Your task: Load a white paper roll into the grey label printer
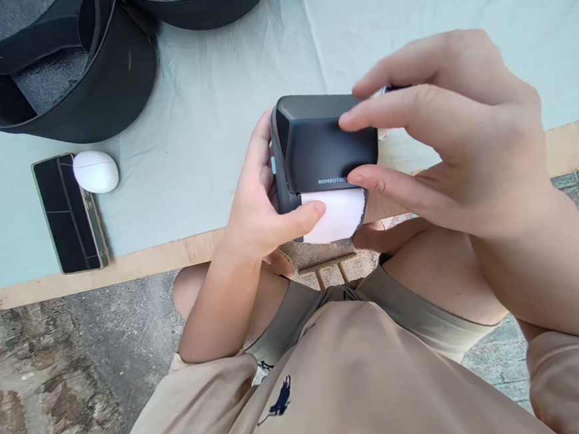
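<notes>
A black label printer (331, 148) marked NIIMBOT is held up over the table's front edge. White paper (339, 214) sticks out from under its lid, on the side towards my body. My left hand (263, 209) is wrapped round the printer's left side, its thumb pressing on the paper. At the right, my right hand (443, 124) has its fingers spread, with fingertips and thumb at the lid's right part; nothing is gripped between them. A small dark object, too hidden to name, shows behind its fingers.
On the pale cloth-covered table (213, 143), a black zippered case (123, 83) lies open at the back left. A white mouse (96, 171) rests partly on a dark phone (66, 214) near the left front edge. My legs are below the table edge.
</notes>
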{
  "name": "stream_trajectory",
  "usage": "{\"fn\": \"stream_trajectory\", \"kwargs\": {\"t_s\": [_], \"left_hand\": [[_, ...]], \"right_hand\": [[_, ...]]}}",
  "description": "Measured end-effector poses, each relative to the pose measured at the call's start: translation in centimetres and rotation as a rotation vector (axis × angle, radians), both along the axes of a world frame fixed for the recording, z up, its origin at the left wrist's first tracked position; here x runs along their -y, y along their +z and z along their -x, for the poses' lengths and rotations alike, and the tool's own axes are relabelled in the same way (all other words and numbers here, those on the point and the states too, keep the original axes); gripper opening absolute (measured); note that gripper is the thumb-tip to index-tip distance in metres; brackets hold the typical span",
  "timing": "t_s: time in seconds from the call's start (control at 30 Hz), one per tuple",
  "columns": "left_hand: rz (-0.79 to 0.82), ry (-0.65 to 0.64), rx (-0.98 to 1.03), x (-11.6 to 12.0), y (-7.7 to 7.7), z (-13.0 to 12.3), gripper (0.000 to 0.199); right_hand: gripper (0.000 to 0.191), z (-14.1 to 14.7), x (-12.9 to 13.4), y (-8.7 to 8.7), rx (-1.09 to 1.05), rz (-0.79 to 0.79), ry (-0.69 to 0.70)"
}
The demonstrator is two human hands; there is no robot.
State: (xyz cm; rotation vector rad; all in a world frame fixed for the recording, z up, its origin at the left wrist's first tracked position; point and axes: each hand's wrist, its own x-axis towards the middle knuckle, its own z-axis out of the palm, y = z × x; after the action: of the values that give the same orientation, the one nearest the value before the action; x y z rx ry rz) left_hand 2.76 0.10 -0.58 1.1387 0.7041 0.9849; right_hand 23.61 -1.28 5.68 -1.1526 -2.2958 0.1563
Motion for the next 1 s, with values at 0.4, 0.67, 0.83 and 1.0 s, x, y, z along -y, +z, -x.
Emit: {"fn": "stream_trajectory", "kwargs": {"t_s": [0.4,0.67,0.83,1.0], "left_hand": [[0.045,0.112,0.052,1.0,1.1,-1.5,0.049],[0.146,0.164,0.045,1.1,1.8,-1.8,0.055],[0.196,0.084,0.206,0.4,1.4,-1.0,0.042],[0.189,0.124,0.173,0.6,1.8,-1.1,0.038]], "right_hand": [[0.040,0.7,0.6,1.4,0.115,0.135,0.002],[0.041,0.5,0.3,1.1,0.112,0.097,0.031],[0.039,0.3,0.0,0.4,0.076,0.018,0.077],[0.035,0.3,0.1,0.0,0.057,0.004,0.045]]}}
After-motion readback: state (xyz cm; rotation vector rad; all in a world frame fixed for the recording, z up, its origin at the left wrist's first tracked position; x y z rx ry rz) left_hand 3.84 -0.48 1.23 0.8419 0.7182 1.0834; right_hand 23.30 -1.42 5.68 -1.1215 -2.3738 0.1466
